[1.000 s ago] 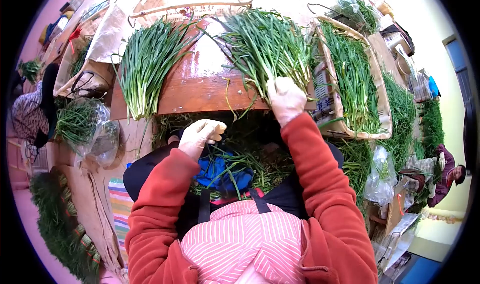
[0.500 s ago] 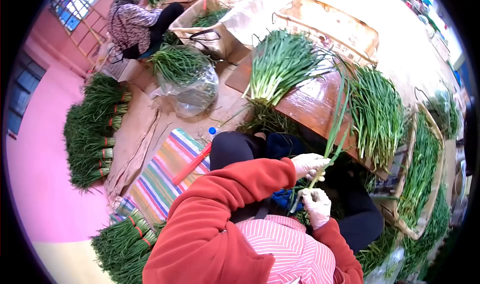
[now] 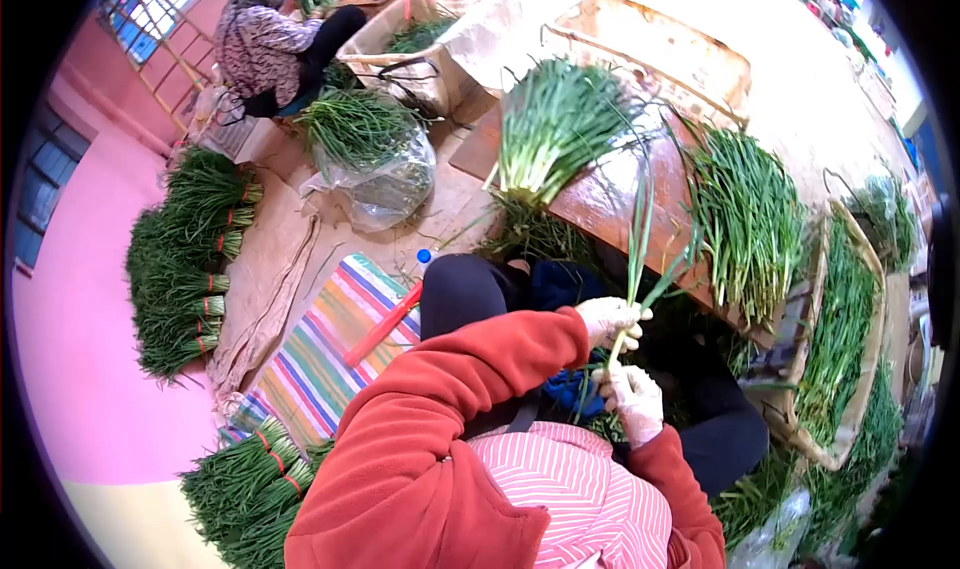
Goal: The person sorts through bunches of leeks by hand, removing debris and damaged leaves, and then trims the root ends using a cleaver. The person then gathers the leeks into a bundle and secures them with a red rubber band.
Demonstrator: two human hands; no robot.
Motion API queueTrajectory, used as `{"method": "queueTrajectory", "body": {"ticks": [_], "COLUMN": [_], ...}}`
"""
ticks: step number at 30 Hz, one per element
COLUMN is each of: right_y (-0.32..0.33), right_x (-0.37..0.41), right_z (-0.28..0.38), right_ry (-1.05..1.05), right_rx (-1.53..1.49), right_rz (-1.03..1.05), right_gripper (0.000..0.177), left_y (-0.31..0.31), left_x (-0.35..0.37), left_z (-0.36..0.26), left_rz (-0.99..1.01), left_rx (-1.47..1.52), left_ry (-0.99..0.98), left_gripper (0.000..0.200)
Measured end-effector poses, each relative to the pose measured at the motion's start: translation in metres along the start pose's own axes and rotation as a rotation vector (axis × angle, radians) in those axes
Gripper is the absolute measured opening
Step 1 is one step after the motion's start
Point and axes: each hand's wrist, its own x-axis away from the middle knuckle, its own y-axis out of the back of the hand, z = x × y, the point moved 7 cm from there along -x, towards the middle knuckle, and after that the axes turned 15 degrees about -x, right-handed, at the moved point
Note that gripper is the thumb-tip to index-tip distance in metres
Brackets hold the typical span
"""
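Note:
My left hand, in a pale glove, is closed round a few long green stalks whose leaves point up over the wooden board. Just below it, my right hand, also gloved, pinches the pale lower end of the same stalks. On the board lie two loose piles: a leafy pile with white stems toward me, and a second pile at its right edge. Dark clippings lie under the board, partly hidden by my hands and legs.
Red-banded bundles line the left wall. A striped mat holds a red strip. At top left another person sits by a crate. A long basket of greens stands right.
The held stalks have swung to a more upright angle. My left hand has shifted slightly left, and my right hand has moved up a little, closer to it.

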Motion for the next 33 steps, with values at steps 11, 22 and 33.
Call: {"method": "queueTrajectory", "body": {"ticks": [11, 22, 33], "right_y": [0.023, 0.015, 0.016], "right_x": [-0.010, -0.021, -0.011], "right_z": [0.025, 0.010, 0.028], "right_ry": [0.028, 0.064, 0.184], "right_rx": [-0.046, -0.062, -0.387], "right_rz": [-0.138, 0.005, 0.025], "right_gripper": [0.028, 0.026, 0.015], "left_y": [-0.001, -0.025, -0.035], "left_x": [-0.001, 0.016, 0.017], "left_z": [0.003, -0.003, -0.024], "left_rz": [0.007, 0.171, 0.086], "left_rx": [-0.172, -0.437, -0.378], "left_ry": [-0.082, -0.174, -0.275], "left_gripper": [0.034, 0.042, 0.032]}}
